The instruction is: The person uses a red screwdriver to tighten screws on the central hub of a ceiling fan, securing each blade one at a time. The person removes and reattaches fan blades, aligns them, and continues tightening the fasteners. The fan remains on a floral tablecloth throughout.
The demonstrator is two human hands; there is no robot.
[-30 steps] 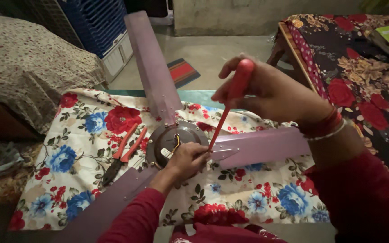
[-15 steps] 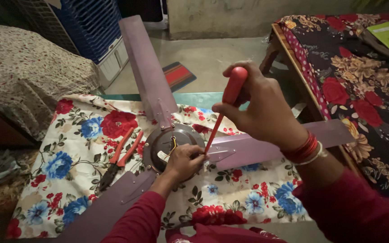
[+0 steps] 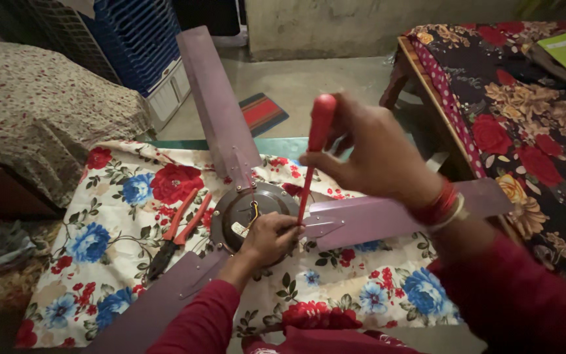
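Two hands busy — right clamped on red screwdriver, left gripping fan hub (pliers nearby).

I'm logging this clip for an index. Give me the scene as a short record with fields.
Setting: floral cloth spread on the floor
Main item: ceiling fan, motor hub with purple blades
Right hand: grips red-handled screwdriver, tip down at hub edge
Left hand: rests on hub by the tip
Nearby: red-handled pliers on cloth, left of hub

Right hand raised, left hand low
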